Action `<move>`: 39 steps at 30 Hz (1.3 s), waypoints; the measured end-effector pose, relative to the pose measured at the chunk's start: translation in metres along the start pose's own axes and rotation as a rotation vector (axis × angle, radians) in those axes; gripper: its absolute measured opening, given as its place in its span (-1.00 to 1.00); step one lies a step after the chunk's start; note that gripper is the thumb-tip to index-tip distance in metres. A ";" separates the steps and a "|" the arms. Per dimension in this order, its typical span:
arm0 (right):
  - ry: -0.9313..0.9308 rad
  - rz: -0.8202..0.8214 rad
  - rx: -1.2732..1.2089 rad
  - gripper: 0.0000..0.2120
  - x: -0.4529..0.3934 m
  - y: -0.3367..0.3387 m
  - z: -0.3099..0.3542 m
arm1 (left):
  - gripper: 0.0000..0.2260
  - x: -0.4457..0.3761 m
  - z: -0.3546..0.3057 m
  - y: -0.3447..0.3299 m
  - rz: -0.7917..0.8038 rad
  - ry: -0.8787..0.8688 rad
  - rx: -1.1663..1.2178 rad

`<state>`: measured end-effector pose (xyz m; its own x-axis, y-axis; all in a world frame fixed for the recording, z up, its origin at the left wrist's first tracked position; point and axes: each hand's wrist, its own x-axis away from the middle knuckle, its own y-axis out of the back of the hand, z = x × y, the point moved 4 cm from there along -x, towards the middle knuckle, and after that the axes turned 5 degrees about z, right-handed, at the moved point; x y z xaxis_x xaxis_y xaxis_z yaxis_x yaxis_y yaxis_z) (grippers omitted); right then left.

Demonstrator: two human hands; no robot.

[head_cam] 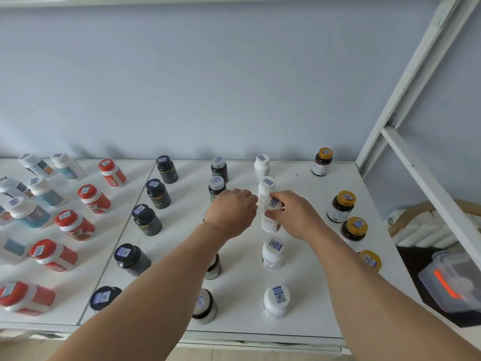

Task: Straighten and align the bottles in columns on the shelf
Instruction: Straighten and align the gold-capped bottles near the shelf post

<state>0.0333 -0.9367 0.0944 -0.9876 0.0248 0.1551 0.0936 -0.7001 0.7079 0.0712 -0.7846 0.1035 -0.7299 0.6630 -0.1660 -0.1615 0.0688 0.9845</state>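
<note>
Bottles stand in columns on a white shelf [299,295]. My right hand [294,213] is closed around the top of a white bottle [270,222], third back in the white column. My left hand [233,212] hovers just left of it, fingers curled down over a spot in the grey-capped column; whatever lies under it is hidden. More white bottles stand behind [265,190] and in front [272,252]. Grey-capped bottles [216,186] line up behind my left hand, others partly hidden under my forearm.
Black bottles [145,220] form a column to the left, red-capped ones [75,225] and blue-labelled ones [31,212] further left. Yellow-capped amber bottles [341,205] run down the right side. The white shelf frame [416,162] rises at right, with a clear plastic box [453,282] beyond it.
</note>
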 end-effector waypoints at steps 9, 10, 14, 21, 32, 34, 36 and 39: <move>-0.031 -0.007 -0.023 -0.55 -0.011 -0.017 -0.008 | -0.78 -0.005 0.008 -0.007 0.007 0.035 0.032; -0.034 -0.008 -0.032 -0.54 -0.012 -0.017 -0.009 | -0.78 -0.006 0.009 -0.007 0.007 0.042 0.034; -0.042 0.026 -0.049 -0.45 -0.011 -0.015 -0.011 | -0.78 -0.010 0.007 -0.007 0.010 0.035 0.051; -0.025 -0.028 0.020 -0.46 -0.009 0.029 -0.007 | -0.77 -0.033 -0.003 0.009 -0.022 -0.012 0.065; -0.023 -0.174 0.102 -0.90 -0.062 0.128 -0.054 | -0.76 -0.127 -0.041 0.007 -0.056 0.002 0.136; -0.025 -0.175 0.101 -0.84 -0.074 0.135 -0.066 | -0.75 -0.142 -0.047 0.002 -0.053 0.014 0.161; -0.047 -0.178 0.089 -0.58 -0.084 0.140 -0.075 | -0.74 -0.156 -0.051 -0.004 -0.041 0.033 0.196; -0.063 -0.161 0.064 -0.58 -0.096 0.140 -0.085 | -0.71 -0.170 -0.055 -0.018 0.050 0.051 0.241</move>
<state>0.1304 -1.0979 0.1206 -0.9809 0.1783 0.0775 -0.0549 -0.6365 0.7693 0.1613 -0.9394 0.1109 -0.7668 0.6319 -0.1130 0.0345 0.2164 0.9757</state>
